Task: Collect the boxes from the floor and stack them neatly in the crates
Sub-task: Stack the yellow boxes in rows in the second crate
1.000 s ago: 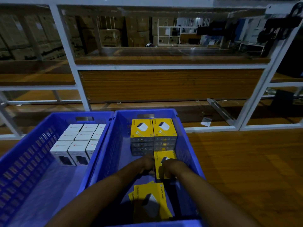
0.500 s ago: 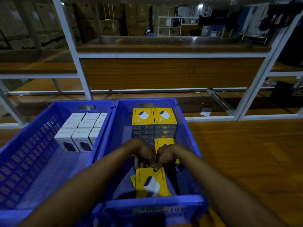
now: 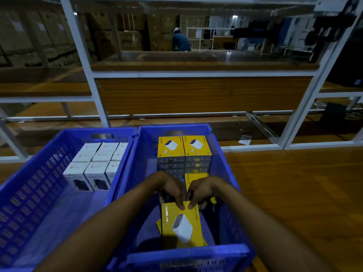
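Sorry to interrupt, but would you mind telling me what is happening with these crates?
A person is packing boxes into two blue crates on a wooden floor. Both hands, the left hand and the right hand, grip the far edge of a yellow box lying loose in the near end of the right crate. Yellow stacks already stand at its far end. The left crate holds neat rows of white boxes.

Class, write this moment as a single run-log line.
left hand: on yellow box far edge | right hand: same edge | box: inside right crate | left crate: white boxes
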The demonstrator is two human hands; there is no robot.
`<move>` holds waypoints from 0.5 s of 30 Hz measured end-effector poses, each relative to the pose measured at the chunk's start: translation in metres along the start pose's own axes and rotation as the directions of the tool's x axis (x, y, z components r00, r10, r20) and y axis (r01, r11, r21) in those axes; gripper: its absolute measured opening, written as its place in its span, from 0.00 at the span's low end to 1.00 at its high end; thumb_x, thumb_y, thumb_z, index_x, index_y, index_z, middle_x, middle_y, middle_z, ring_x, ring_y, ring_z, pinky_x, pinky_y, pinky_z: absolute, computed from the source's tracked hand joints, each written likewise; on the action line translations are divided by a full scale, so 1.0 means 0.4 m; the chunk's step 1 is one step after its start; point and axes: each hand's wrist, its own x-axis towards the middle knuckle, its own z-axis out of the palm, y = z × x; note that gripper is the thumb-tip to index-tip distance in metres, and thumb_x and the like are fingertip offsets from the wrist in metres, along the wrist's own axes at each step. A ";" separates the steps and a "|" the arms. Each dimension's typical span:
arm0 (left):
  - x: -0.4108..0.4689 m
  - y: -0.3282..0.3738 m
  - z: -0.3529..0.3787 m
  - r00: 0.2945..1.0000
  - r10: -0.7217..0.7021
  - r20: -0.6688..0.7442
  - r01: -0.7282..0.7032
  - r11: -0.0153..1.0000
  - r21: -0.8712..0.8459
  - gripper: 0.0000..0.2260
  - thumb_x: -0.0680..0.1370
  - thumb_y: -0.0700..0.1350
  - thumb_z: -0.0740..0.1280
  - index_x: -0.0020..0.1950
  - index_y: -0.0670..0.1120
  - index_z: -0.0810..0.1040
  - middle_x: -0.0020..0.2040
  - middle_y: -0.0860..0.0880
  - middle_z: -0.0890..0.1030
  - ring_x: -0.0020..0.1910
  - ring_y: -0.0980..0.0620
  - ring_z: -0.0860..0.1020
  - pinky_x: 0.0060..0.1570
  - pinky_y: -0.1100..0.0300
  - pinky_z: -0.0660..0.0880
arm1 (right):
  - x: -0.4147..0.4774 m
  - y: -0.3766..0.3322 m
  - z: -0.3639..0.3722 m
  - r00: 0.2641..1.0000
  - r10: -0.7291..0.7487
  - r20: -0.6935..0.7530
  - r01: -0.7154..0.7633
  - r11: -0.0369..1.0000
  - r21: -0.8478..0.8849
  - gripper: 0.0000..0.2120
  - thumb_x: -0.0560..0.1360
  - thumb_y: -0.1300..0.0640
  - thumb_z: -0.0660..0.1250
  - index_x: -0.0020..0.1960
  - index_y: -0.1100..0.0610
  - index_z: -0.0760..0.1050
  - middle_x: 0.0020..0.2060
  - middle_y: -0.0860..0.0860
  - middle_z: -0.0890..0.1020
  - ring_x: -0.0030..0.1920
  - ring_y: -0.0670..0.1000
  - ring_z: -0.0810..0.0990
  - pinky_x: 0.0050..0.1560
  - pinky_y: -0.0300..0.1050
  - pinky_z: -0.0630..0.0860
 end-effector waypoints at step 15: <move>-0.009 -0.075 -0.123 0.685 0.091 -0.723 -0.621 0.593 -0.513 0.15 0.72 0.54 0.73 0.44 0.41 0.78 0.46 0.43 0.77 0.48 0.46 0.76 0.50 0.51 0.71 | 0.006 0.038 -0.076 0.549 -0.077 -0.832 0.522 0.809 0.269 0.18 0.74 0.48 0.73 0.59 0.58 0.78 0.52 0.48 0.81 0.56 0.48 0.79 0.48 0.35 0.73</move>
